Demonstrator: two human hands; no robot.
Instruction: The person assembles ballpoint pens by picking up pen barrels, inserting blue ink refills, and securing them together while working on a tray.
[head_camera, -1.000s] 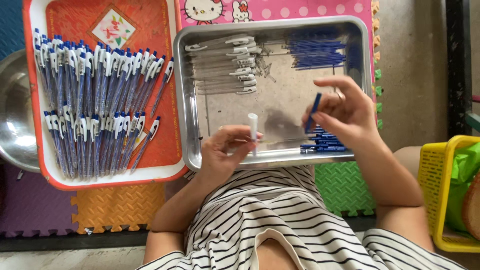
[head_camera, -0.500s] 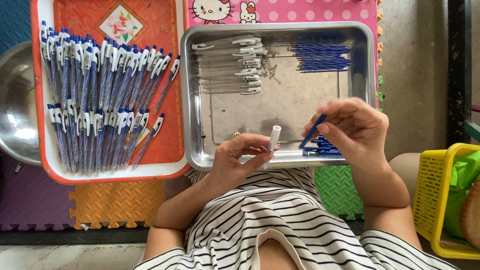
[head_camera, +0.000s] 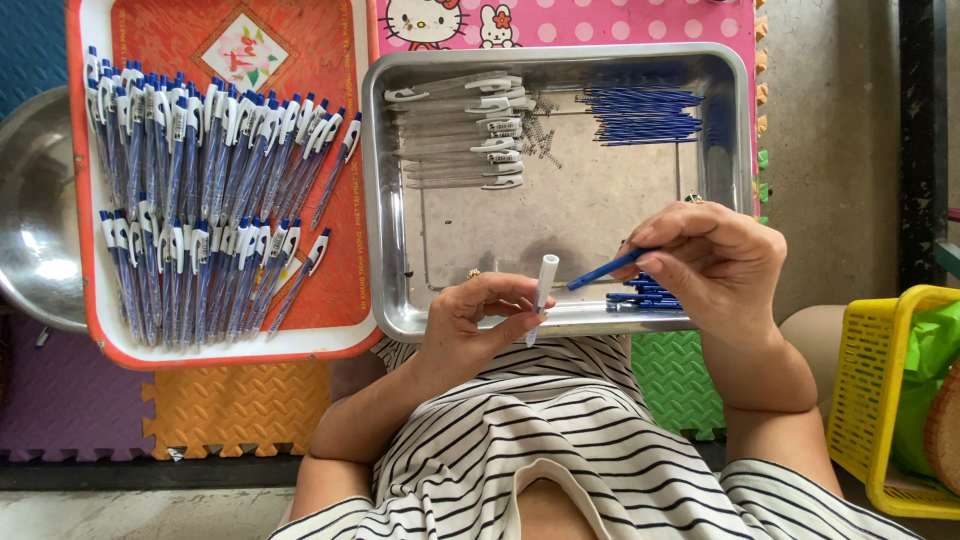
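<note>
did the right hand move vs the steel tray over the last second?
Yes. The right hand, holding a blue refill, has come down from over the middle of the steel tray to its near rim, closer to the white barrel in the left hand.

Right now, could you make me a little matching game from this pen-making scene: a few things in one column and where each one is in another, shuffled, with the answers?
Things:
1. white pen barrel
2. blue refill
3. finished pens
4. springs

Places:
A. on the red tray
B. in the left hand
C. at the far end of the steel tray
D. in the right hand

Pairs: 1-B, 2-D, 3-A, 4-C
</note>
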